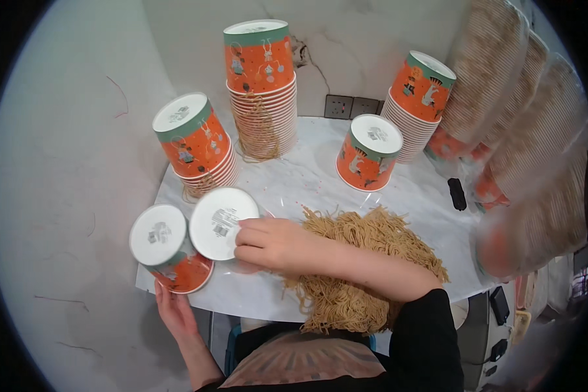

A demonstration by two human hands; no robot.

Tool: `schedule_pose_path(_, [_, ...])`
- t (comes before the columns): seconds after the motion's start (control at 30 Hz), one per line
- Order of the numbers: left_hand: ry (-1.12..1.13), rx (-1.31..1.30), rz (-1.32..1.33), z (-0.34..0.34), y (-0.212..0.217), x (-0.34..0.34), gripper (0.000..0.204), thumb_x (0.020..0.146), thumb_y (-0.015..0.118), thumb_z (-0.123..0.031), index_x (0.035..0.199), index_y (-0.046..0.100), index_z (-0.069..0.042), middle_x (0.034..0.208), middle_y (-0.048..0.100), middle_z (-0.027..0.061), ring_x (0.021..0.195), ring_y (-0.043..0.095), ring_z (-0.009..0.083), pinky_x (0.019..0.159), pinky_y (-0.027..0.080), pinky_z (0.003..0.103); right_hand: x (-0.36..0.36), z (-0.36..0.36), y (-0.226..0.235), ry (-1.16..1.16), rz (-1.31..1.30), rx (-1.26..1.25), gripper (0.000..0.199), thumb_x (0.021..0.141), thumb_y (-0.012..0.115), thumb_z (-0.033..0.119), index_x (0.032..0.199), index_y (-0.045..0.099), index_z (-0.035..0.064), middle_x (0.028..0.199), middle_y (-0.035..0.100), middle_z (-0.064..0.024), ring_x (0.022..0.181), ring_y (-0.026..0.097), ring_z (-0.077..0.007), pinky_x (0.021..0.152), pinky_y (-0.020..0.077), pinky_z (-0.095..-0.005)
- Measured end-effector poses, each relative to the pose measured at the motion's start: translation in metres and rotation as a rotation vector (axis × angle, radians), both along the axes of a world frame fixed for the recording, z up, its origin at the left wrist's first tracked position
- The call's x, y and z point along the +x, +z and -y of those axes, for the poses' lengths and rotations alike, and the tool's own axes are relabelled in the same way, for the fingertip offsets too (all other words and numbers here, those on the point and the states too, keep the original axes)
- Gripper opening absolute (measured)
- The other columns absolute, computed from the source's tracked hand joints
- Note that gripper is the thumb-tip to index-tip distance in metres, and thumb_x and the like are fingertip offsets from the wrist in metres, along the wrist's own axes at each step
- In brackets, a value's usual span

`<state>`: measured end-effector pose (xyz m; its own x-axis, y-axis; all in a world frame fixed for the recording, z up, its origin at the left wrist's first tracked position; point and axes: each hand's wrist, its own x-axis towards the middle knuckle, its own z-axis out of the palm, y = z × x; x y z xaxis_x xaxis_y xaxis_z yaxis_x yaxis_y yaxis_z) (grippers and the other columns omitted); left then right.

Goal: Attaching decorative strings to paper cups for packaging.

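Observation:
Two upside-down paper cups with white bases are at the table's left edge. The left paper cup (187, 274) is tilted, showing its orange side, green band and rim. My left hand (176, 315) is at that cup's lower rim, its fingers partly hidden behind it. Close beside it, my right hand (271, 245) grips the right side of the other paper cup (219, 219), whose white base faces up. Under my right forearm lies a heap of thin tan strings (372, 242).
Upside-down orange cup stacks stand at the left (189, 147), back (258, 65) and back right (421, 91). Tan string hangs on two of them. A single upturned cup (366, 163) stands ahead. Long bagged cup stacks (536, 130) lean at the right, near a black object (457, 194).

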<state>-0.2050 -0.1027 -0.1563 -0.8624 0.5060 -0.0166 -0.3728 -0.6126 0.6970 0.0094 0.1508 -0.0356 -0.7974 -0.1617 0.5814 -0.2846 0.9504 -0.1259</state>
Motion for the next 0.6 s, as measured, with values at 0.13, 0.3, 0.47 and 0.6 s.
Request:
schedule_pose_path(0.13, [0.185, -0.229, -0.067, 0.003, 0.009, 0.005, 0.050, 0.104, 0.049, -0.009, 0.150, 0.032, 0.003, 0.147, 0.046, 0.0154, 0.133, 0.049, 0.0238, 0.113, 0.040, 0.039, 0.034, -0.023, 0.017, -0.262, -0.159, -0.201, 0.042, 0.075, 0.080, 0.026, 0.109, 0.065, 0.0056, 0.109, 0.062, -0.0107, 0.105, 0.060, -0.0298, 0.085, 0.0518, -0.0396])
schedule_pose_path(0.3, [0.104, -0.392, -0.219, 0.015, 0.010, -0.006, 0.055, 0.101, 0.056, -0.008, 0.150, 0.034, 0.001, 0.148, 0.046, 0.0143, 0.135, 0.046, 0.0228, 0.113, 0.037, 0.036, 0.097, -0.106, 0.001, -1.130, -0.211, 0.143, 0.060, 0.071, 0.084, 0.027, 0.124, 0.061, 0.0099, 0.132, 0.054, -0.0158, 0.129, 0.046, -0.0396, 0.109, 0.0337, -0.0572])
schedule_pose_path(0.47, [-0.046, -0.558, -0.361, 0.018, 0.021, -0.015, 0.062, 0.096, 0.062, -0.005, 0.151, 0.034, -0.001, 0.150, 0.044, 0.0132, 0.138, 0.043, 0.0230, 0.114, 0.034, 0.035, 0.150, -0.140, -0.026, -1.203, -0.016, -0.037, 0.063, 0.072, 0.082, 0.016, 0.130, 0.059, 0.0137, 0.133, 0.056, -0.0067, 0.128, 0.050, -0.0288, 0.115, 0.0257, -0.0602])
schedule_pose_path(0.6, [-0.179, -0.607, -0.393, 0.023, 0.043, -0.033, 0.075, 0.089, 0.065, -0.001, 0.154, 0.027, -0.001, 0.153, 0.041, 0.0123, 0.142, 0.039, 0.0236, 0.117, 0.030, 0.035, 0.164, -0.119, 0.007, -1.278, 0.175, -0.002, 0.045, 0.070, 0.080, 0.012, 0.114, 0.067, 0.0130, 0.119, 0.062, -0.0055, 0.119, 0.055, -0.0270, 0.115, 0.0234, -0.0618])
